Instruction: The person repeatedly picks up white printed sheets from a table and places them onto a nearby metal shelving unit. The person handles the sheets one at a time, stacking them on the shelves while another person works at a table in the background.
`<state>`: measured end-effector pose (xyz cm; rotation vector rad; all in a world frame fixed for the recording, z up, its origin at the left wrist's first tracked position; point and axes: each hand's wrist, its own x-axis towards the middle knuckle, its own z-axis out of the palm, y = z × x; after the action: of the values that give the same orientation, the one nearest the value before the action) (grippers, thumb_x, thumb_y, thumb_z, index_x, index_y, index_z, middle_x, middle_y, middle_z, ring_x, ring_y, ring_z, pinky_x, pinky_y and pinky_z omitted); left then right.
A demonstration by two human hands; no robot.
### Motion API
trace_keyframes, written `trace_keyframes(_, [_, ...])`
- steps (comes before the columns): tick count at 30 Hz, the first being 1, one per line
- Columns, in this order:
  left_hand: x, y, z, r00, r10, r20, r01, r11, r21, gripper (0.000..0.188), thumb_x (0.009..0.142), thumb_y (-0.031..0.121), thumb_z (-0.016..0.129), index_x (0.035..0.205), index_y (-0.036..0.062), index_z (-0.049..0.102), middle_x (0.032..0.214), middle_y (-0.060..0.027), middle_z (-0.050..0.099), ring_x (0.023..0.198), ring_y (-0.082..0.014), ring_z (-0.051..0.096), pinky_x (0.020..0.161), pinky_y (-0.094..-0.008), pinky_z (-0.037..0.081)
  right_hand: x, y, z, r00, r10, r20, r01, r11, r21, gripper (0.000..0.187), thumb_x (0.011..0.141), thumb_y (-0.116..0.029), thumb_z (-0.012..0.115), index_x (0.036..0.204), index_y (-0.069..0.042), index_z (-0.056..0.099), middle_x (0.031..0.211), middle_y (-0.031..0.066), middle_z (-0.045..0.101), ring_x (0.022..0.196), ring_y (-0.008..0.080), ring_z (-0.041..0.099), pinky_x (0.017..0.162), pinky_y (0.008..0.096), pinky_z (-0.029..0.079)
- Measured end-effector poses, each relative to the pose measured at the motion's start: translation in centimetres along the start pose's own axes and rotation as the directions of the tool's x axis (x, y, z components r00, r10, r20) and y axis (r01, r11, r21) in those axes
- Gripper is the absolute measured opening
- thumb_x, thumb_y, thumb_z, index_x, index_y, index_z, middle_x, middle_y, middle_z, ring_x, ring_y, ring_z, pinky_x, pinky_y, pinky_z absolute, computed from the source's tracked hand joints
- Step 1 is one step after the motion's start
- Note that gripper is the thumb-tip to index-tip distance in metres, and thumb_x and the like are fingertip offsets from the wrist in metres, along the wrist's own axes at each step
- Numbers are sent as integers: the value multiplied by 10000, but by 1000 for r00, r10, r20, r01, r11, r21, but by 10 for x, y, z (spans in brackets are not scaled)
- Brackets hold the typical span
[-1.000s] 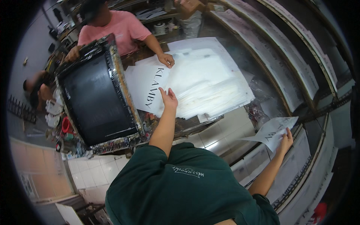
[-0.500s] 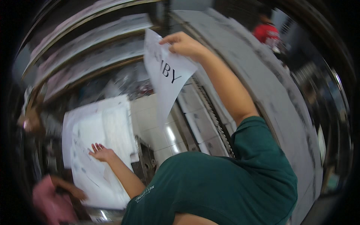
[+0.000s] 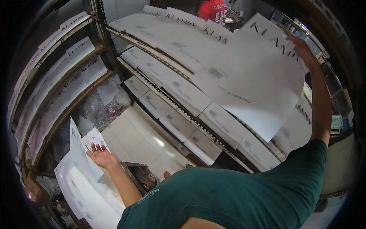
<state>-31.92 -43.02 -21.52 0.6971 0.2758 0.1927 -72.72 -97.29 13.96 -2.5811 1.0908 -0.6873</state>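
Observation:
My right hand (image 3: 300,47) is closed on the upper corner of a white printed sheet (image 3: 263,80) with large dark lettering along its top edge. This sheet spreads over the upper shelf (image 3: 166,65) of a rack on the right, covering part of the white sheets there. At lower left, my left hand (image 3: 102,155) is open, palm up, its fingers slightly curled and apart. Right beside it, a white lettered sheet (image 3: 78,149) stands bent up from a pile of white sheets (image 3: 85,191). Whether the thumb touches that sheet, I cannot tell.
Lower tiers of the right rack hold rows of white sheets (image 3: 188,95). Another rack (image 3: 63,89) at left carries more lettered sheets. Clear plastic (image 3: 103,110) lies on the tiled floor (image 3: 141,141) between them. A person in red (image 3: 213,10) is at the far side.
My right hand has swung rightward with the sheet, which now lies spread over the shelf. My left hand stays palm up by the pile. The person in pink is out of view.

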Motion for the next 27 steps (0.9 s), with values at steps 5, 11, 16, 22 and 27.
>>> trace_keyframes(5, [-31, -13, 23, 995, -98, 36, 97, 995, 37, 386, 890, 415, 410, 1133, 118, 449, 926, -3, 474, 785, -103, 419, 699, -238, 370, 3, 98, 19, 996, 43, 80, -48, 997, 52, 462, 603, 43, 385, 1016, -64, 560, 1026, 30, 533, 976, 146, 474, 792, 239, 364])
trace_keyframes(11, [-78, -23, 41, 983, -167, 70, 161, 983, 89, 383, 885, 412, 424, 1117, 110, 468, 884, 7, 492, 735, -93, 439, 659, -237, 392, 16, 187, 75, 985, -85, 147, 58, 982, 181, 461, 528, 127, 379, 921, -35, 556, 903, 16, 548, 914, 116, 484, 746, 223, 384])
trace_keyframes(16, [-104, -30, 41, 971, -208, 120, 196, 975, 105, 377, 882, 405, 435, 1117, 113, 476, 886, 10, 492, 729, -89, 447, 637, -223, 399, 28, 227, 87, 967, -215, 138, 204, 975, 90, 503, 499, 162, 362, 930, -19, 546, 924, 31, 559, 959, 140, 492, 822, 255, 373])
trace_keyframes(22, [-123, -35, 43, 957, -259, 132, 245, 963, 115, 365, 883, 392, 437, 1126, 125, 489, 877, 15, 492, 723, -87, 445, 634, -218, 400, 35, 224, 99, 942, -327, 77, 325, 945, 44, 459, 507, 142, 408, 914, -8, 557, 919, 79, 572, 928, 186, 524, 825, 303, 394])
trace_keyframes(27, [-133, -37, 45, 944, -286, 165, 269, 956, 117, 363, 883, 386, 438, 1128, 125, 497, 864, 19, 494, 713, -82, 441, 630, -216, 398, 39, 219, 104, 937, -319, 141, 317, 948, 32, 440, 522, 128, 426, 914, -20, 563, 900, 93, 573, 919, 223, 533, 814, 326, 401])
